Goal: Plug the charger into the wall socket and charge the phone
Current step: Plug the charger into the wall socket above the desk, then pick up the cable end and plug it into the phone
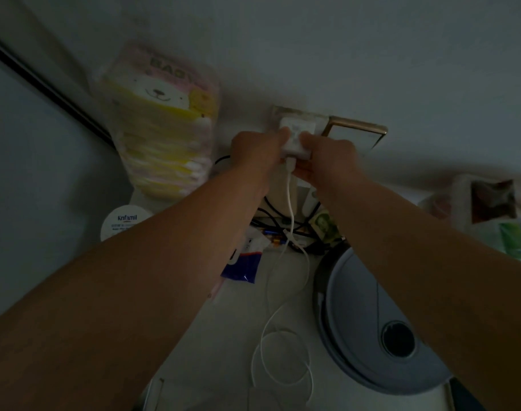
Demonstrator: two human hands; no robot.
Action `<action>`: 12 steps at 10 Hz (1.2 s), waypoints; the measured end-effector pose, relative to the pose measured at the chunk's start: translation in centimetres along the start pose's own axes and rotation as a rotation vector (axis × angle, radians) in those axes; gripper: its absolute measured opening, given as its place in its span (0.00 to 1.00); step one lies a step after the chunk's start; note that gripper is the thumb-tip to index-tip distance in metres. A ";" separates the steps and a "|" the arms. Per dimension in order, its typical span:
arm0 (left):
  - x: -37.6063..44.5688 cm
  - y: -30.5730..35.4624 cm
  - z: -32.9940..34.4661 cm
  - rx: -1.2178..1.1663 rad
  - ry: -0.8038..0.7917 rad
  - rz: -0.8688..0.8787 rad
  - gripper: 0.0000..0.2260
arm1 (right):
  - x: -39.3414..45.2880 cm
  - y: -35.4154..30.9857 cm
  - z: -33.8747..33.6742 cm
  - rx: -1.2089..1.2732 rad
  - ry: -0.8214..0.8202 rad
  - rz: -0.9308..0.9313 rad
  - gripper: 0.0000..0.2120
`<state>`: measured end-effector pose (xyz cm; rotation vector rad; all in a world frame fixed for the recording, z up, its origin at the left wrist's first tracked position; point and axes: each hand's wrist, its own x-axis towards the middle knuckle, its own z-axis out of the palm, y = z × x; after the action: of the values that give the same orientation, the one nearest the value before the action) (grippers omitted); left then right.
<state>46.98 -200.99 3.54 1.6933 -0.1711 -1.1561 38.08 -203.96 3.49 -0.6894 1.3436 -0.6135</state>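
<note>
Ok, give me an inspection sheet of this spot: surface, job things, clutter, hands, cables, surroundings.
Surface: pale shelf under the wall, dim light.
Job's things: white charger held against the socket; whether fully seated cannot be told. No phone seen.
Clutter: nappy pack, tin, blue packet, banknote, round grey device.
Hands: left hand and right hand both grip the charger.
Cables: white cable hangs from the charger and coils on the shelf; black cables tangle behind.
Surroundings: white wall, gold-framed plate right of the socket.
</note>
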 end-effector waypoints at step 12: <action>-12.4 -20.9 -10.0 0.995 -0.346 -0.031 0.15 | -13.5 18.6 -5.3 -0.714 0.043 0.213 0.18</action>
<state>39.70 -177.43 -5.49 2.3041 -1.0837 -1.5040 31.14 -182.09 -2.14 -1.0848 1.6605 0.0451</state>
